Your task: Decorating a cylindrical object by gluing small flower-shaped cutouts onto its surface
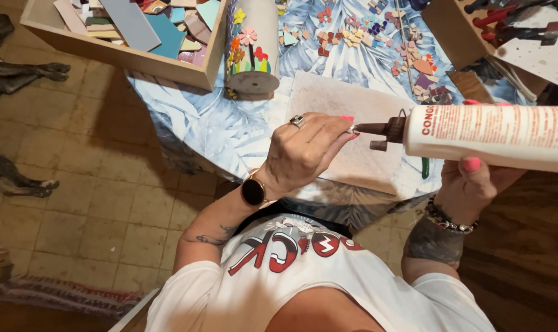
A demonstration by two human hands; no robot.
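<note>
My right hand (475, 178) grips a large white glue bottle (494, 135) held sideways, its brown nozzle (380, 129) pointing left. My left hand (306, 150), with a ring and a black wristwatch, pinches something tiny at the nozzle tip; the piece is too small to make out. Both hands hover above a pale rectangular board (346, 104) lying on the blue leaf-patterned tablecloth (205, 123).
A cylinder decorated with mosaic flowers (252, 43) lies behind the board. A wooden box of large tile pieces (125, 37) sits at back left. Small loose tile bits (377, 37) are scattered at the back, a wooden tool holder (475, 31) at right. A dog (8, 74) lies on the floor at left.
</note>
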